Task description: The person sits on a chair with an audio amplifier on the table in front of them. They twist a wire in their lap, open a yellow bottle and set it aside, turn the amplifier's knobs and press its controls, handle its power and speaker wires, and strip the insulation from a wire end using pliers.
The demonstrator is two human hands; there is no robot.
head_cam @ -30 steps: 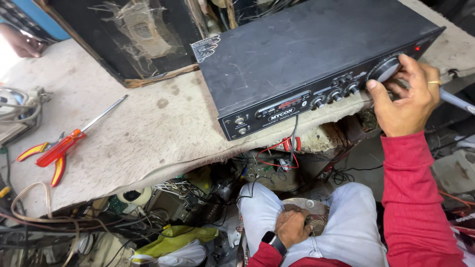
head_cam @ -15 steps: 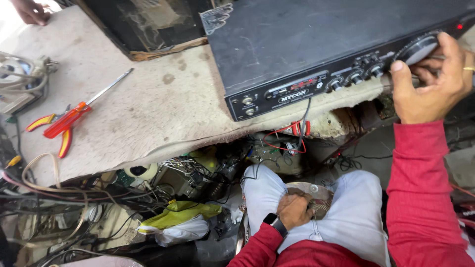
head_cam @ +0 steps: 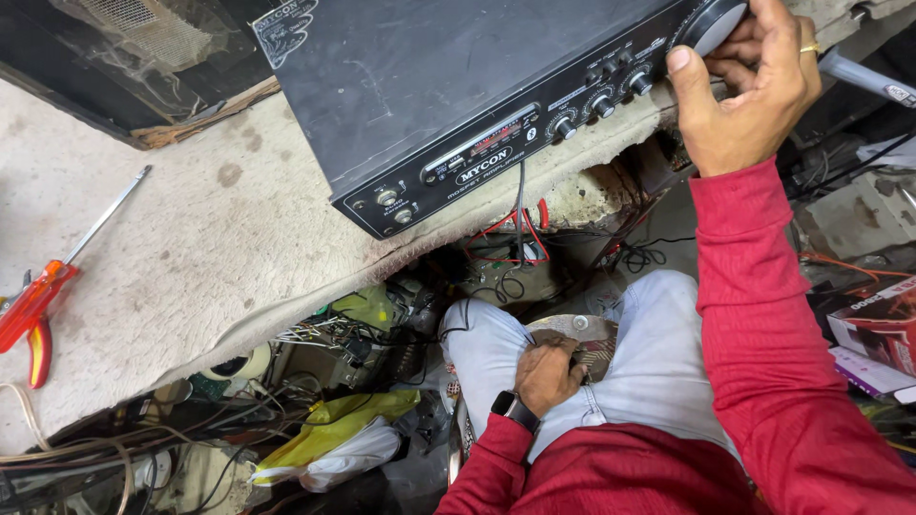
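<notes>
1. Black metal casing marks the amplifier [head_cam: 448, 86], which sits on the worn, stained workbench [head_cam: 191, 248] with its front panel at the bench's ragged edge.
2. The right hand [head_cam: 749, 95] is curled around the large round knob [head_cam: 714, 24] at the panel's far end, fingers over the top and thumb pressed alongside (a ring shows on one finger).
3. A row of small knobs [head_cam: 601, 100] runs just beside that big one, towards the panel's display.
4. The left hand [head_cam: 546, 374] rests low between the knees, loosely closed on a grey, patterned object [head_cam: 584, 336] in the lap; what it is cannot be told.
5. A black watch [head_cam: 515, 410] sits on the left wrist, above a red sleeve.
6. A red-handled screwdriver [head_cam: 57, 277] lies on the bench, well apart from the amplifier.
7. Tangled wires [head_cam: 496, 238] hang under the bench edge.
</notes>
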